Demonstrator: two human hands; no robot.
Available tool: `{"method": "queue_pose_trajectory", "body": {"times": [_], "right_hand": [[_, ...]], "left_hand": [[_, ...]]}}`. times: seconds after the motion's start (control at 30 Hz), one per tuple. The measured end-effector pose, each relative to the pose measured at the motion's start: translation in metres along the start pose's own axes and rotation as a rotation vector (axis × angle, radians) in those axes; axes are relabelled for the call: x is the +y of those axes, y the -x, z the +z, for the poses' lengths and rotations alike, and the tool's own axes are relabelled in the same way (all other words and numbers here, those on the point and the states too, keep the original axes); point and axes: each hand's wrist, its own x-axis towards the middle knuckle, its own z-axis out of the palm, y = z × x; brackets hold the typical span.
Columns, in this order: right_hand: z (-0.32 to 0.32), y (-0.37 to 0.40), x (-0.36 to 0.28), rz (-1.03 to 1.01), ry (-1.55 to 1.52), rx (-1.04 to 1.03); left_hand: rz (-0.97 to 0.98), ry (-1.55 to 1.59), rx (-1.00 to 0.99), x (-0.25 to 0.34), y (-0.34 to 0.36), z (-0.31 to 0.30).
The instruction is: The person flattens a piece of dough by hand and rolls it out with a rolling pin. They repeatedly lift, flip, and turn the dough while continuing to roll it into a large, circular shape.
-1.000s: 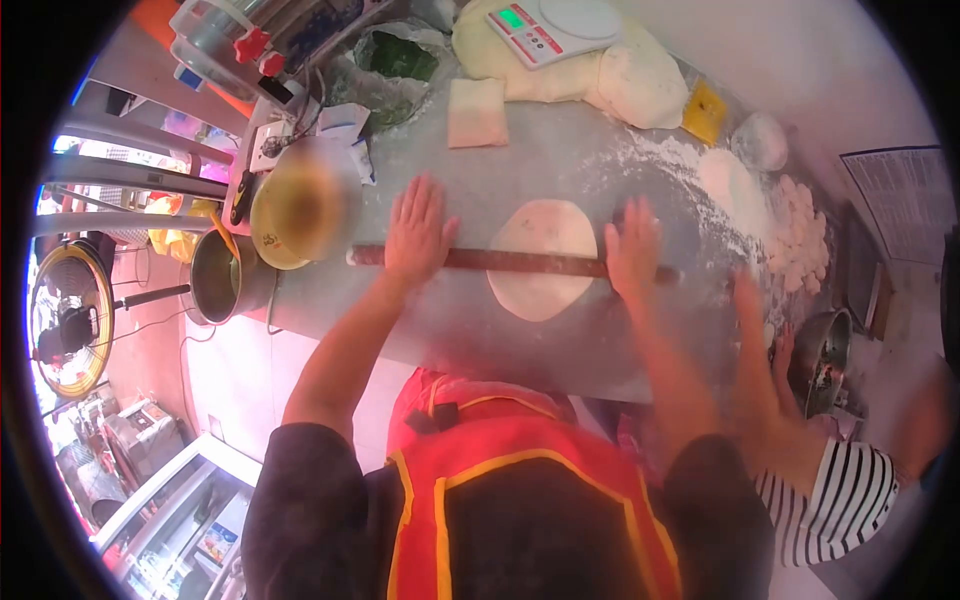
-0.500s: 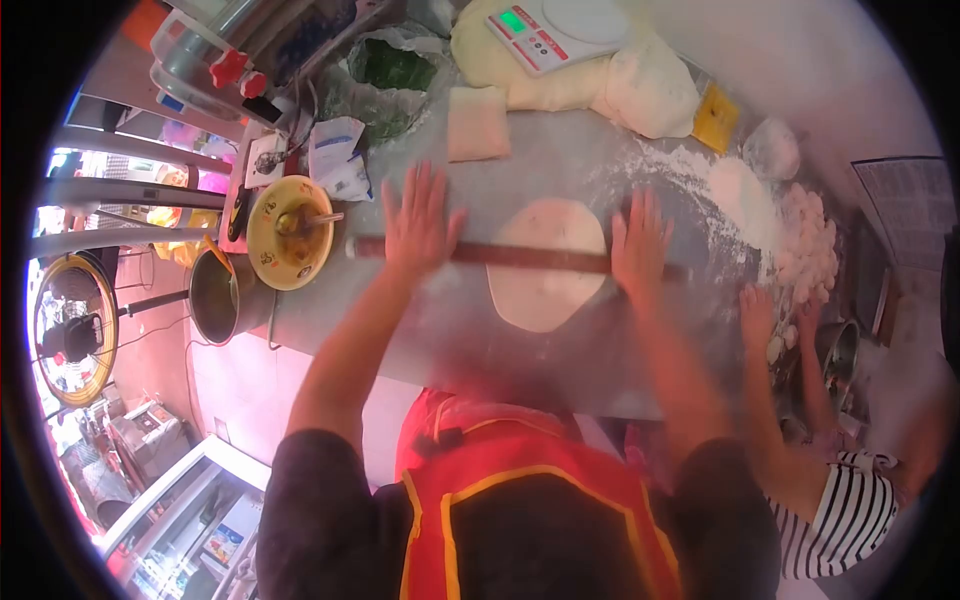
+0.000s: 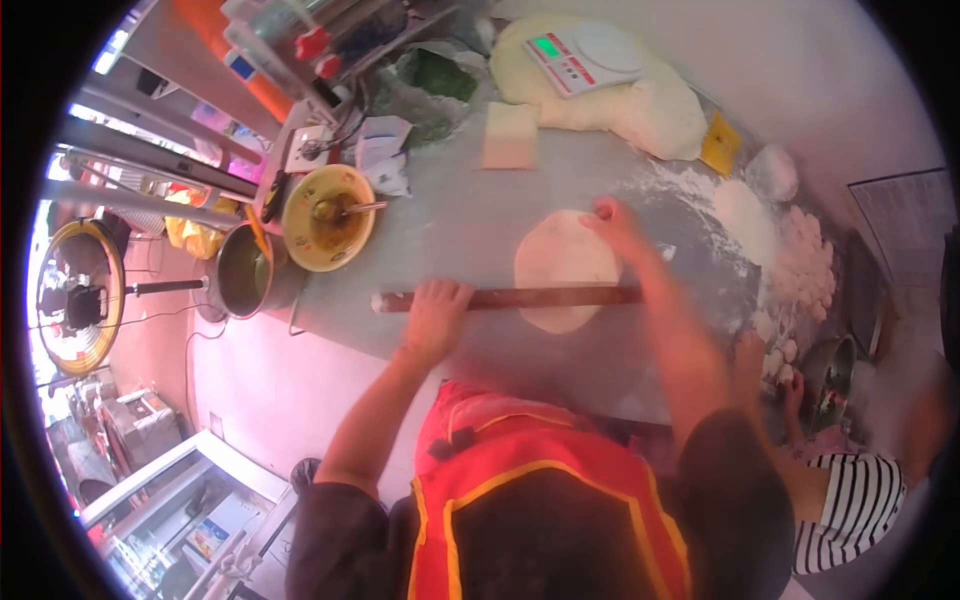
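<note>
A flattened, roughly round sheet of dough [image 3: 562, 262] lies on the grey worktop. Across its lower part rests a long dark rolling pin [image 3: 500, 299], its right end hidden behind my right forearm. My left hand [image 3: 438, 315] is closed over the pin, left of the dough. At the sheet's upper right edge, my right hand [image 3: 612, 225] has its fingers curled and pressed together on the rim of the dough.
A yellow bowl [image 3: 329, 220] with a spoon and a metal pot [image 3: 245, 275] stand left. Behind are a square pale slab [image 3: 510, 136], a large dough mass [image 3: 660, 118] and a scale [image 3: 575, 65]. Flour [image 3: 738, 205] and several dough pieces [image 3: 803, 260] lie right, near a co-worker in stripes [image 3: 855, 510].
The rolling pin has moved toward my body. My left hand went from flat on the pin to gripping it; my right hand left the pin for the dough's far right edge.
</note>
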Motion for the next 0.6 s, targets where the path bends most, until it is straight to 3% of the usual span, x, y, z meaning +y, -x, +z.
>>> {"method": "queue_pose_trajectory", "body": {"times": [0.1,0.13,0.23,0.33,0.43,0.5,0.57,0.6], "right_hand": [[0.005,-0.043,-0.016,0.089,0.112,-0.471],[0.011,-0.039,-0.034,-0.071,0.194,-0.474],[0.074,-0.040,-0.056,-0.556,0.292,-0.545],[0.148,-0.003,-0.102,-0.926,0.238,-0.560],[0.141,-0.021,-0.105,-0.695,0.398,-0.327],[0.136,-0.021,-0.095,-0.529,0.502,-0.195],[0.078,-0.001,-0.077,-0.190,0.501,-0.067],[0.059,0.011,-0.049,-0.169,0.456,-0.061]], "left_hand": [[-0.054,-0.032,-0.084,0.009,0.031,-0.007],[-0.089,-0.043,-0.115,0.012,0.041,-0.007],[-0.111,0.035,0.043,0.019,0.062,-0.007],[-0.170,0.084,-0.037,0.024,0.071,-0.012],[-0.172,0.086,-0.078,0.023,0.069,-0.020],[-0.125,0.081,0.001,0.018,0.063,-0.020],[-0.105,0.060,0.006,0.014,0.061,-0.019],[-0.099,0.033,-0.011,0.010,0.055,-0.017]]}}
